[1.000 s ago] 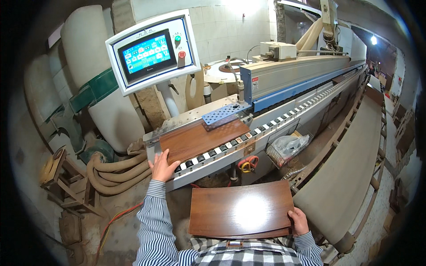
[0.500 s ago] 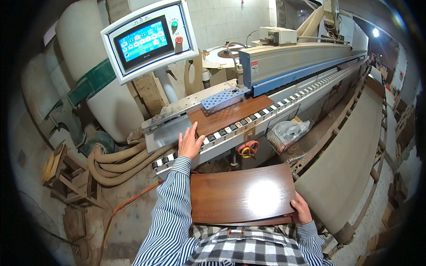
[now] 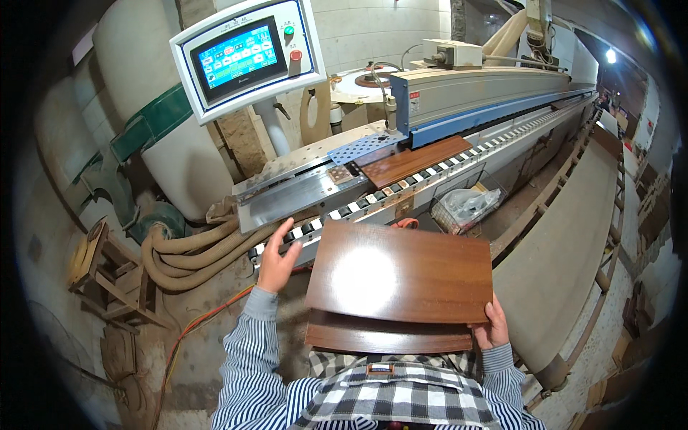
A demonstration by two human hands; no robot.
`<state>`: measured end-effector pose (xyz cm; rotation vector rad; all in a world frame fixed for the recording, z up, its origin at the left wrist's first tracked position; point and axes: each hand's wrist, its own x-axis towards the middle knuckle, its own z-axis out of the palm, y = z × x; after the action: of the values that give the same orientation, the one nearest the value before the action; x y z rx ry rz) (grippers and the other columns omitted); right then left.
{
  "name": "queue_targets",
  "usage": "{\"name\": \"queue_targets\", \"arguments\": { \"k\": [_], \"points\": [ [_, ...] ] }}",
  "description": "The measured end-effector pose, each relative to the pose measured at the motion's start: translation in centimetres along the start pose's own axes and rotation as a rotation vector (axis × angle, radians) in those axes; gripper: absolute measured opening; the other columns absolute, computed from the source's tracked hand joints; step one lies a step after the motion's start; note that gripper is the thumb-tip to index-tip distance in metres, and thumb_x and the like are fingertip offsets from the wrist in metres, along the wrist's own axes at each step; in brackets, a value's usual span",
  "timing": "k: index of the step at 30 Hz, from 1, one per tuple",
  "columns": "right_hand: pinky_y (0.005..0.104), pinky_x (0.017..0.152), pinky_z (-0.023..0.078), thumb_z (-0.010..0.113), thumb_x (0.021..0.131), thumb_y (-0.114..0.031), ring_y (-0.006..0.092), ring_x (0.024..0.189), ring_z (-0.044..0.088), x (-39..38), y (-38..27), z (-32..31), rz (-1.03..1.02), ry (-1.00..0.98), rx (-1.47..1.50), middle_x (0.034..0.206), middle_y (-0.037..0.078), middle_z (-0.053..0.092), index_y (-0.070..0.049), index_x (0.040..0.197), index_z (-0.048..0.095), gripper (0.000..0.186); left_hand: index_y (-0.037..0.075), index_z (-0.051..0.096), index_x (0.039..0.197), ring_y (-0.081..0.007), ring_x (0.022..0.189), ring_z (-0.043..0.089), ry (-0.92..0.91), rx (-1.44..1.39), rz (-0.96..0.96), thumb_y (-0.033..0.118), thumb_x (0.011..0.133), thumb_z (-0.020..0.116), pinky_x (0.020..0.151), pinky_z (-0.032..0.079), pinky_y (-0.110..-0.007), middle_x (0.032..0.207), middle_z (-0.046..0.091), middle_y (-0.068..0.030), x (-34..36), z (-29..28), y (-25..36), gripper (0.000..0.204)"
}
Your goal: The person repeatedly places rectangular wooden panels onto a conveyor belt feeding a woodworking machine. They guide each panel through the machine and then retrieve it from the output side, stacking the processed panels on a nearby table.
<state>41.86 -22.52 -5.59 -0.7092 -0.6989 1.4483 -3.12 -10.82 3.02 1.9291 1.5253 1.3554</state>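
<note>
1. Head view, looking down: right hand [image 3: 491, 326] grips the near right corner of a glossy brown wooden panel [image 3: 401, 272], fingers curled around the edge and closed on it.
2. That panel is held roughly level in front of the chest, tilted slightly, its far edge close to the roller conveyor [image 3: 401, 190]. A second brown panel [image 3: 387, 338] sits directly beneath it, showing along the near edge (whether the right hand also holds this lower one, cannot tell).
3. Left hand [image 3: 278, 261] is raised just left of the top panel, fingers loosely spread and part open, holding nothing; fingertips are close to the conveyor's near rail, contact not clear.
4. A third brown panel [image 3: 416, 159] lies on the conveyor, partly under the grey and blue machine housing [image 3: 487, 93], just beside a perforated blue plate [image 3: 365, 147].
5. Control screen [image 3: 240, 54] on a white arm stands upper left, lit blue.
6. Tan hoses [image 3: 193, 251] coil on the floor at left, near a wooden stool [image 3: 107, 269]. A wire basket with plastic wrap [image 3: 466, 204] hangs below the conveyor.
</note>
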Motion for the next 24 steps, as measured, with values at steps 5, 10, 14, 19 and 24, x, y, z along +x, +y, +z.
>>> {"name": "queue_targets", "arguments": {
  "k": [5, 10, 14, 19, 24],
  "points": [
    [0.0282, 0.059, 0.053, 0.052, 0.093, -0.022, 0.0164, 0.084, 0.063, 5.0, 0.1, 5.4, 0.003, -0.062, -0.034, 0.122, 0.005, 0.056, -0.009, 0.145, 0.024, 0.061, 0.012, 0.045, 0.135, -0.0383, 0.137, 0.024, -0.175, 0.426, 0.175, 0.046, 0.077, 0.068, 0.111, 0.020, -0.048, 0.148, 0.030, -0.0169, -4.4, -1.5, 1.5, 0.071],
    [0.0322, 0.071, 0.058, 0.050, 0.095, -0.022, 0.0185, 0.092, 0.065, 10.4, 1.9, 8.8, 0.129, -0.212, 0.020, 0.123, 0.010, 0.056, -0.009, 0.143, 0.028, 0.055, 0.014, 0.047, 0.134, -0.0357, 0.136, 0.028, -0.144, 0.602, 0.110, 0.051, 0.076, 0.067, 0.111, 0.016, -0.052, 0.146, 0.032, -0.0169, -5.2, -2.9, -1.4, 0.072],
    [0.0397, 0.086, 0.054, 0.046, 0.097, -0.036, 0.0317, 0.103, 0.061, 13.6, 4.0, 9.9, 0.330, -0.197, 0.386, 0.125, 0.024, 0.052, -0.006, 0.132, 0.040, 0.047, 0.015, 0.048, 0.133, -0.0321, 0.135, 0.031, -0.043, 0.716, 0.030, 0.054, 0.077, 0.064, 0.111, 0.010, -0.056, 0.144, 0.036, -0.0156, -4.7, -3.7, -2.9, 0.070],
    [0.0334, 0.084, 0.053, 0.048, 0.097, -0.022, 0.0265, 0.100, 0.062, 11.0, 2.9, 10.3, 0.213, -0.103, 0.018, 0.122, 0.020, 0.056, -0.003, 0.138, 0.034, 0.048, 0.014, 0.049, 0.132, -0.0308, 0.135, 0.031, 0.047, 0.779, -0.118, 0.057, 0.079, 0.060, 0.111, 0.006, -0.056, 0.144, 0.037, -0.0134, -2.9, -3.6, -4.4, 0.069],
    [0.0349, 0.085, 0.049, 0.050, 0.092, -0.012, 0.0268, 0.098, 0.061, 4.7, 3.0, 4.1, -0.295, 0.080, -0.877, 0.118, 0.018, 0.058, 0.002, 0.127, 0.047, 0.037, 0.013, 0.049, 0.133, -0.0300, 0.136, 0.029, 0.035, 0.819, -0.275, 0.060, 0.079, 0.057, 0.112, 0.005, -0.055, 0.145, 0.036, -0.0139, 1.0, -2.6, -4.2, 0.071]
  ]
}}
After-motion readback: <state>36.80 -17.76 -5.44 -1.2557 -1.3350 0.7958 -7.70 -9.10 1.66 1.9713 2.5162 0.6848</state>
